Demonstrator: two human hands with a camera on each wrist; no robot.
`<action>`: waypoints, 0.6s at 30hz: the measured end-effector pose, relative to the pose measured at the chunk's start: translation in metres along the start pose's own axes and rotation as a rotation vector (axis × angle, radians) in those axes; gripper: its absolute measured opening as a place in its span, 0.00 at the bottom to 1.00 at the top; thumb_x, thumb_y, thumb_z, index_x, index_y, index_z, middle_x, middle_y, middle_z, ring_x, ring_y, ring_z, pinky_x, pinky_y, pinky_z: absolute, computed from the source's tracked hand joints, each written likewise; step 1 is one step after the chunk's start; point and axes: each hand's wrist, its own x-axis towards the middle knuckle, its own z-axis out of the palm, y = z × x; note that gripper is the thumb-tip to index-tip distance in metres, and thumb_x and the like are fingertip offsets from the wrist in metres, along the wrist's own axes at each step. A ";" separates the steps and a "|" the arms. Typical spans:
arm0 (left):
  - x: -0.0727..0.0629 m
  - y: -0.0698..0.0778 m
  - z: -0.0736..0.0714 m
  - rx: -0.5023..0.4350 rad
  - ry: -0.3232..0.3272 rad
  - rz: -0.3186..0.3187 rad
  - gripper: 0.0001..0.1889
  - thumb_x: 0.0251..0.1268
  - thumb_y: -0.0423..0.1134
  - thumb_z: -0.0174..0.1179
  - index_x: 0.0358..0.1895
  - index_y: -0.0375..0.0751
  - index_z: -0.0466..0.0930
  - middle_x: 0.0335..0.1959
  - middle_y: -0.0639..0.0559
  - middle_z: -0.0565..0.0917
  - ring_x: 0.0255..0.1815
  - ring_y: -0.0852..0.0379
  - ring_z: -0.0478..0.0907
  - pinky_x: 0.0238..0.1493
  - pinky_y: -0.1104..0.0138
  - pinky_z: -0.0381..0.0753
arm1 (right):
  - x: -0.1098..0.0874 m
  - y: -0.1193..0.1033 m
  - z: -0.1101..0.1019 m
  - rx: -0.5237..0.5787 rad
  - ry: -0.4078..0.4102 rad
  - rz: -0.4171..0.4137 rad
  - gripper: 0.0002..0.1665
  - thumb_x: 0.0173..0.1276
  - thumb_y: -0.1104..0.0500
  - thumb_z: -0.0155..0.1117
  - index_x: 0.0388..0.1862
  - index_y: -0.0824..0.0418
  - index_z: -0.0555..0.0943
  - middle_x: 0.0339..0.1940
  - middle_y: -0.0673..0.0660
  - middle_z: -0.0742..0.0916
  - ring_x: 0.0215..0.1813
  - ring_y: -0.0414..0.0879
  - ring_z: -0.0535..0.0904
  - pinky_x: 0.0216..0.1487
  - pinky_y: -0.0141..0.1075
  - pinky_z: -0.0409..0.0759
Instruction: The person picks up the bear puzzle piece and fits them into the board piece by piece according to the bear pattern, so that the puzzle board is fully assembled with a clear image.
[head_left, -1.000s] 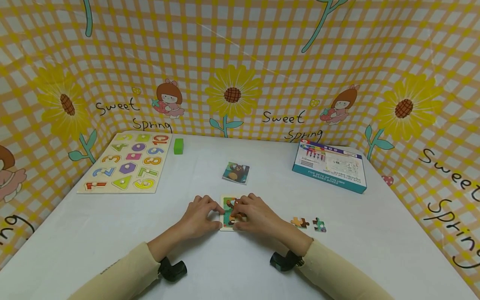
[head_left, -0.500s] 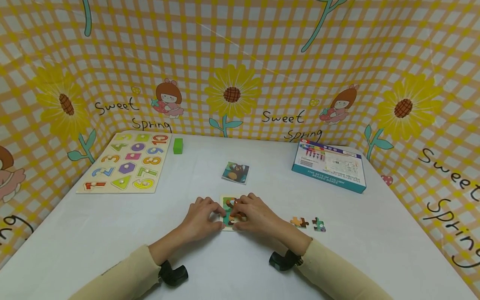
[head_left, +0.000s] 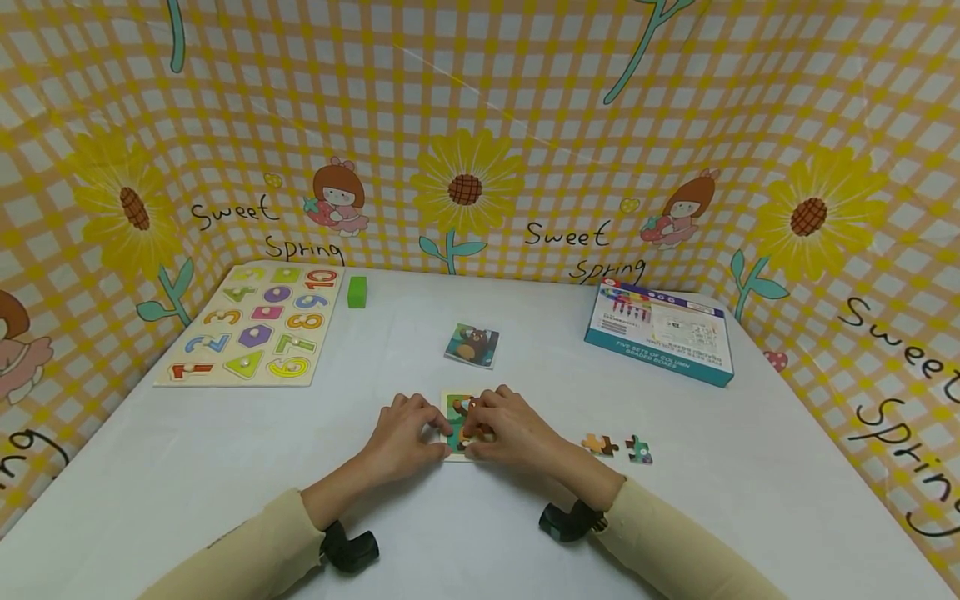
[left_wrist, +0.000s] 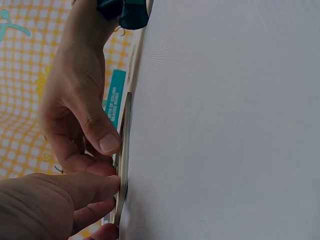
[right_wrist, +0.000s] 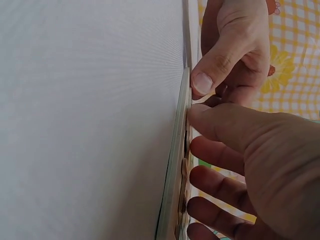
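Note:
A small framed jigsaw board (head_left: 454, 400) with a bear picture lies at the middle of the white table in the head view. My left hand (head_left: 402, 437) holds its left side, thumb and index finger curled at the edge. My right hand (head_left: 513, 429) is over the board's right part, thumb and index finger pinching a puzzle piece (head_left: 461, 445) low on the board; the fingers hide much of it. In the right wrist view the right fingers (right_wrist: 216, 150) touch the pieces along the board (right_wrist: 175, 165). Two loose puzzle pieces, one orange-brown (head_left: 599, 444) and one green (head_left: 640, 450), lie to the right.
A bear picture card (head_left: 472, 346) lies beyond the board. A wooden number-and-shape board (head_left: 251, 327) and a green block (head_left: 357, 292) are at the far left. A teal-sided box (head_left: 658, 332) stands at the back right. Patterned cloth (head_left: 390, 100) encloses the table.
My left hand has shifted slightly right, its thumb now further onto the board's edge. The right hand has hardly moved, and the piece under its fingers has shifted slightly.

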 end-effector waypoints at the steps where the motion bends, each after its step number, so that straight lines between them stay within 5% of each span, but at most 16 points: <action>1: 0.000 0.000 0.000 0.001 0.001 0.000 0.08 0.47 0.40 0.70 0.31 0.48 0.83 0.36 0.54 0.77 0.42 0.55 0.66 0.44 0.58 0.61 | 0.000 0.000 0.000 0.000 -0.002 0.001 0.10 0.53 0.51 0.73 0.33 0.50 0.83 0.32 0.48 0.78 0.39 0.41 0.64 0.40 0.32 0.61; 18: 0.000 0.002 0.001 0.024 0.007 0.005 0.07 0.47 0.40 0.69 0.31 0.49 0.83 0.35 0.54 0.76 0.40 0.55 0.64 0.41 0.60 0.59 | -0.005 0.002 -0.007 0.023 0.034 0.020 0.10 0.53 0.52 0.72 0.34 0.50 0.84 0.34 0.48 0.80 0.38 0.40 0.64 0.41 0.33 0.63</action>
